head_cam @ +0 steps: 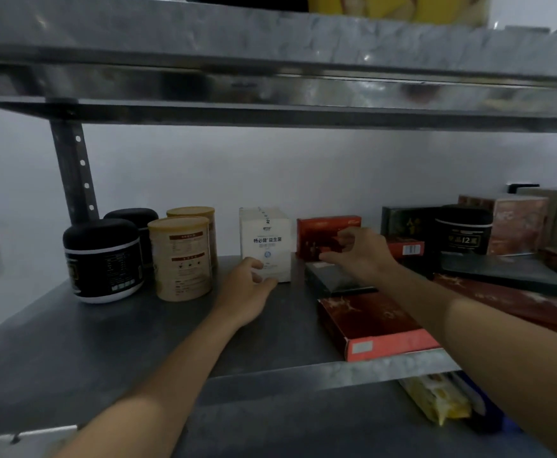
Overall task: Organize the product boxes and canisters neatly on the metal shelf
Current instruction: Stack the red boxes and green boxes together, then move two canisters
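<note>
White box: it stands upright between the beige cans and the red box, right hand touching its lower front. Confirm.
Wrong hand: the head view shows the left hand touching the white box on its lower front. It does stand upright between the beige cans and the red box.

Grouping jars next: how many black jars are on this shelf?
3. The front-left black jar stands beside the beige canisters; the rear-left black jar is directly behind it; the right black jar sits among the boxes. Others may be hidden behind boxes.
</note>
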`<state>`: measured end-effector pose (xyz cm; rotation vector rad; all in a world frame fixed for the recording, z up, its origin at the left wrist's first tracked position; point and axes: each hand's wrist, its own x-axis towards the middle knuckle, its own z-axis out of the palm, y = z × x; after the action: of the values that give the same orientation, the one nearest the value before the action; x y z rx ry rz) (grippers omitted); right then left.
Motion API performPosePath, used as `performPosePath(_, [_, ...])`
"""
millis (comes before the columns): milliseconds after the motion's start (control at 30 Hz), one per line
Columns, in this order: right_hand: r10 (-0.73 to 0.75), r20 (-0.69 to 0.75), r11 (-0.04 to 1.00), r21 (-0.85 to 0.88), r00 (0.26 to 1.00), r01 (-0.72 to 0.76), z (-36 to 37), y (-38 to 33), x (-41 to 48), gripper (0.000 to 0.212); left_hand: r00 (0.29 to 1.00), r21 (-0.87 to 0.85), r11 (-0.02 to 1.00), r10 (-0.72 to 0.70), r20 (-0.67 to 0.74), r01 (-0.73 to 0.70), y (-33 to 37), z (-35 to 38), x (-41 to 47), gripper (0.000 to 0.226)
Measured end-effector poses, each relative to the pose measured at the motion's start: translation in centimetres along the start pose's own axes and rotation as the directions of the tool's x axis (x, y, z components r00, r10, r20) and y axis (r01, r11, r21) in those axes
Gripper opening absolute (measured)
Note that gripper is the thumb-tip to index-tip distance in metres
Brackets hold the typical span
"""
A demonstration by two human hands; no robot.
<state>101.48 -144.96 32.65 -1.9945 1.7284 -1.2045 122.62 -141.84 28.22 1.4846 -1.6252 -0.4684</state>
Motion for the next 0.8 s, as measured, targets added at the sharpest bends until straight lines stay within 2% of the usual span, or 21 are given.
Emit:
performPosePath(167, [0.017, -0.053, 0.999, -0.045, 0.998, -0.019, -2.4, 1.1, -0.5, 0.067, 0.998, -0.003, 1.0, 0.027, 0.057, -0.026, 2.3, 1.8, 0.3, 0.038])
performPosePath(467, [-0.017, -0.045, 0.997, -0.071, 0.999, 0.013, -7.5, 5.8, 4.1, 0.055, 0.991, -0.023, 0.992, 0.124, 0.041, -0.123, 8.1, 7.1, 3.8, 0.034])
performPosePath(567, [0.019, 0.031, 0.994, -0.108, 0.999, -0.016, -8.8, 7.9, 7.1, 0.058, 0.994, -0.016, 0.995, 0.101, 0.036, -0.1, 9.7, 9.0, 5.9, 0.038])
performPosePath(667, [0.074, 0.132, 0.977, -0.209, 0.989, -0.045, -9.6, 10.0, 9.8, 0.042, 0.997, 0.038, 0.998, 0.051, 0.054, -0.053, 10.5, 10.5, 7.9, 0.046])
performPosePath(800, [0.09, 0.193, 0.984, -0.166, 0.977, -0.058, -10.0, 12.2, 12.0, 0.037, 0.995, 0.109, 0.994, -0.039, 0.088, 0.029, 10.6, 11.9, 9.7, 0.054])
